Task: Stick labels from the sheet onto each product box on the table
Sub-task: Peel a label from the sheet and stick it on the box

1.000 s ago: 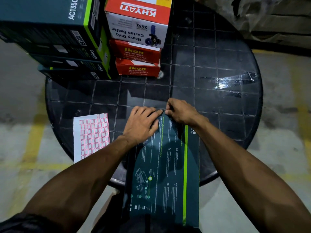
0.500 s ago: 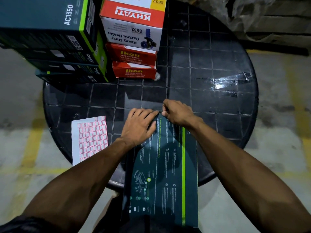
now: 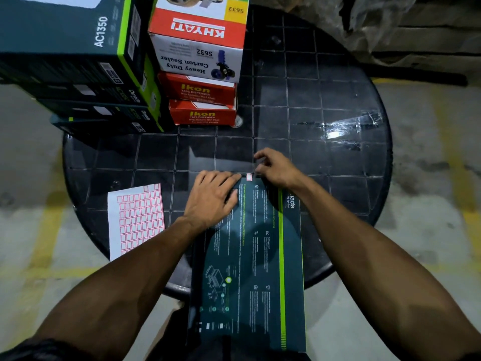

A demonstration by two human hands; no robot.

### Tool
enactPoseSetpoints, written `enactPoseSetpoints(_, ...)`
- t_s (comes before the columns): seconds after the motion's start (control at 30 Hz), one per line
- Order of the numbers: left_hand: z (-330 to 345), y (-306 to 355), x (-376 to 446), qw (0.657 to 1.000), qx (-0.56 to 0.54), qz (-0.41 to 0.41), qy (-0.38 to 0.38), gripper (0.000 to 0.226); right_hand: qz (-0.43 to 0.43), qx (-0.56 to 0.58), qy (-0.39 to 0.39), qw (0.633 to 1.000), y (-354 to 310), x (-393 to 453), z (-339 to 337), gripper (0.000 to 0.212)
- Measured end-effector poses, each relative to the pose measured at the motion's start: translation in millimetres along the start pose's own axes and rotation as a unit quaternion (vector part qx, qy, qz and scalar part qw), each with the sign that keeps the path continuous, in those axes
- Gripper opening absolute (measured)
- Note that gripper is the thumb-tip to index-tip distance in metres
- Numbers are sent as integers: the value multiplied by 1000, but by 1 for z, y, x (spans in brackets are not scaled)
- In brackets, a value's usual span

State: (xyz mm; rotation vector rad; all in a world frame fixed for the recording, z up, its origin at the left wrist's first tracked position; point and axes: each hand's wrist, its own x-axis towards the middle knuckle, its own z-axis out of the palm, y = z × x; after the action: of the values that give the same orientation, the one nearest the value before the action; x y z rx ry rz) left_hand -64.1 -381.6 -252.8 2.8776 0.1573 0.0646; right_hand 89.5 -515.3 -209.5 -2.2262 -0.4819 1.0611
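table (image 3: 325,82): a round dark top with a grid pattern is carrying everything; its far and right parts are lying bare, giving the most open room for moving, while its near rim is curving just under the forearms.
dark green stack (image 3: 78,74): several boxes are sitting piled at the far left, overhanging the table's left edge; no label is showing on the faces in view, so I am judging them still to be done.
long green box (image 3: 250,256): it is lying flat in front of the person, its near end jutting well past the table's near rim, so any hard push is risking a tip.
red and white stack (image 3: 200,74): three boxes are standing beside the green stack, apparently still waiting for labels.
label sheet (image 3: 135,220): it is lying flat left of the long box, its near corner hanging over the rim; a few cells in its top row are looking empty.
left hand (image 3: 210,199): it is pressing flat, fingers straight, on the box's far left corner.
right hand (image 3: 273,165): it is hovering loosely curled over the far edge, holding nothing that I can see.
label (image 3: 249,176): one small red-bordered sticker is sitting on the box's far edge, between the hands; this box is looking done.
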Motion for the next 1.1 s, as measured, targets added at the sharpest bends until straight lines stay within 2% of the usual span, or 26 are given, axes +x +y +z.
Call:
enactPoseSetpoints(0.07,1,0,0,1000,-1,1,6,46,-11,-9,29,999,7,-5,-2,30)
enactPoseSetpoints(0.13,1,-1,0,1000,-1,-1,3,47,-49,-82,81,992,15,-17,2,30)
enactPoseSetpoints(0.2,1,-1,0,1000,-1,-4,-1,48,-122,-175,136,967,25,-34,14,30)
enactPoseSetpoints(0.3,1,0,0,1000,2,-4,-4,49,-224,-303,169,911,38,-49,35,42)
enactPoseSetpoints(0.4,1,0,0,1000,2,-6,-7,50,-235,-374,170,881,44,-51,42,57)
enactPoseSetpoints(0.5,1,-1,0,1000,4,-4,-7,49,-228,-425,164,860,46,-51,43,54)
enactPoseSetpoints(0.6,2,-2,1,1000,7,-3,-10,49,-196,-430,154,868,41,-51,45,56)
enactPoseSetpoints(0.8,2,-1,0,1000,7,1,-2,48,-199,-335,151,909,42,-51,41,57)
enactPoseSetpoints(1.1,3,1,2,999,30,21,22,42,-192,-365,155,898,40,-46,41,54)
